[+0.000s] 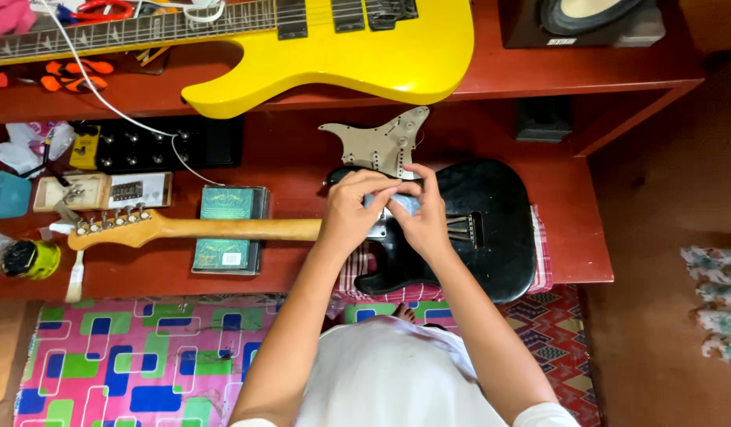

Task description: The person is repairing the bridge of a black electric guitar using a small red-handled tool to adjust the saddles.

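A black electric guitar body (492,229) with a wooden neck (215,228) lies flat on a low red table (575,237), resting on a checked cloth. My left hand (353,212) and my right hand (419,215) meet over the guitar's middle, near the neck joint. Together they pinch a small pale grey piece (402,202) held just above the body. A loose grey pickguard (381,142) lies upside down on the table right behind my hands.
A yellow electric guitar (341,55) lies on the upper shelf beside a black speaker (583,22). A green book (229,229) props the neck. A black pedal board (156,145), small boxes and tools sit at the left. A patterned mat (144,356) covers the floor.
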